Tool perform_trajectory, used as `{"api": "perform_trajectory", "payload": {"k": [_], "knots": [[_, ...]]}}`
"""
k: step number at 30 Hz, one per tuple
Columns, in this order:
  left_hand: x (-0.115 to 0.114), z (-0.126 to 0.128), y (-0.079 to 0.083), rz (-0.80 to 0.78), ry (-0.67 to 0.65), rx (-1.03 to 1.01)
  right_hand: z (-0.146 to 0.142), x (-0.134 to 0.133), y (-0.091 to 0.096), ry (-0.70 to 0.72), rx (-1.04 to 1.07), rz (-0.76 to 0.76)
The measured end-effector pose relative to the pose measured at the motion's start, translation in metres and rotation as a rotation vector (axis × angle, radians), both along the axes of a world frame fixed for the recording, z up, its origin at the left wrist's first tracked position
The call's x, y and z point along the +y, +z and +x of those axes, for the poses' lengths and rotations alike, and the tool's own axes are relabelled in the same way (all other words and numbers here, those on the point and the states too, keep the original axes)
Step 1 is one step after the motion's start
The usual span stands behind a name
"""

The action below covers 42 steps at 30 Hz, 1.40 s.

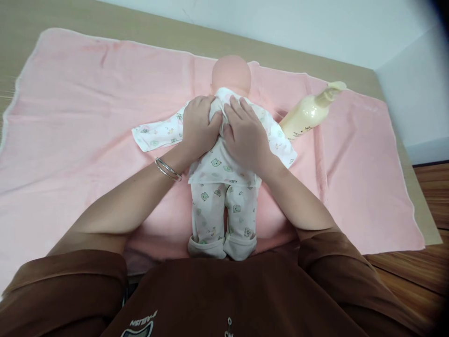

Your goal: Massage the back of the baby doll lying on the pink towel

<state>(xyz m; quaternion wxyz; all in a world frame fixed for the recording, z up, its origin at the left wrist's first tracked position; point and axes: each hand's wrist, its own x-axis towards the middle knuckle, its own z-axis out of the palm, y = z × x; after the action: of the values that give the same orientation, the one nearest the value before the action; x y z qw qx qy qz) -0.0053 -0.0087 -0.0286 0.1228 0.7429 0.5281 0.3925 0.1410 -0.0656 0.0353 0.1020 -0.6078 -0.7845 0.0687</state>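
A baby doll [231, 72] lies lengthwise in front of me, its smooth head pointing away and no face showing. It wears a white shirt [224, 164] and matching trousers [208, 213] printed with small green animals. My left hand [199, 124] rests on the doll's left-side upper back, fingers bent slightly over the shoulder and thumb apart. Beside it, my right hand [245, 133] lies flat on the other side of the upper back, its fingers stretched toward the neck. Both palms and the cloth beneath them are hidden.
A pink blanket [87, 93] with some creases covers most of the wooden table [140, 25]. To the doll's right lies a pale yellow pump bottle [308, 114], tilted, its lower end behind the sleeve. A white wall [280, 32] stands behind the table.
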Motion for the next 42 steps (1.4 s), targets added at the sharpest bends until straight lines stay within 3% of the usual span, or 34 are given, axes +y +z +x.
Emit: {"api": "perform_trajectory", "payload": {"k": [5,8,12,14,17,20,26,28,32,35,38,42], "knots": [[0.001,-0.003,-0.003,-0.045,-0.037,-0.084,0.019,0.027,-0.004,-0.22,0.041,-0.093],[0.0,-0.002,-0.003,-0.043,-0.038,-0.078,0.012,0.008,-0.006,-0.178,-0.038,-0.063],[0.0,0.002,-0.001,-0.005,0.02,0.029,-0.005,-0.019,-0.004,-0.003,-0.04,0.022],[0.001,0.002,-0.001,0.009,0.014,0.076,-0.006,-0.015,0.0,0.035,0.005,0.011],[0.002,-0.001,0.0,0.019,-0.059,0.082,0.006,0.006,0.004,-0.043,0.028,-0.09],[-0.008,-0.001,0.01,0.046,-0.075,0.068,0.023,0.025,0.005,-0.122,0.049,-0.125],[-0.035,0.008,0.04,0.013,-0.109,0.371,0.037,0.032,-0.001,-0.033,0.065,-0.058],[-0.029,0.007,0.037,-0.006,-0.102,0.294,0.035,0.027,-0.001,-0.014,0.027,-0.064],[0.002,-0.002,0.018,-0.079,-0.105,0.079,0.023,0.006,0.001,0.029,-0.038,0.0],[0.016,-0.007,0.008,-0.073,-0.119,0.056,0.013,-0.007,0.004,0.021,-0.027,0.036],[0.01,-0.005,0.01,-0.059,-0.104,0.165,0.013,-0.003,0.007,-0.033,0.02,0.003],[-0.019,0.002,0.022,0.02,-0.133,0.291,0.024,0.021,0.005,-0.102,0.083,-0.031]]}}
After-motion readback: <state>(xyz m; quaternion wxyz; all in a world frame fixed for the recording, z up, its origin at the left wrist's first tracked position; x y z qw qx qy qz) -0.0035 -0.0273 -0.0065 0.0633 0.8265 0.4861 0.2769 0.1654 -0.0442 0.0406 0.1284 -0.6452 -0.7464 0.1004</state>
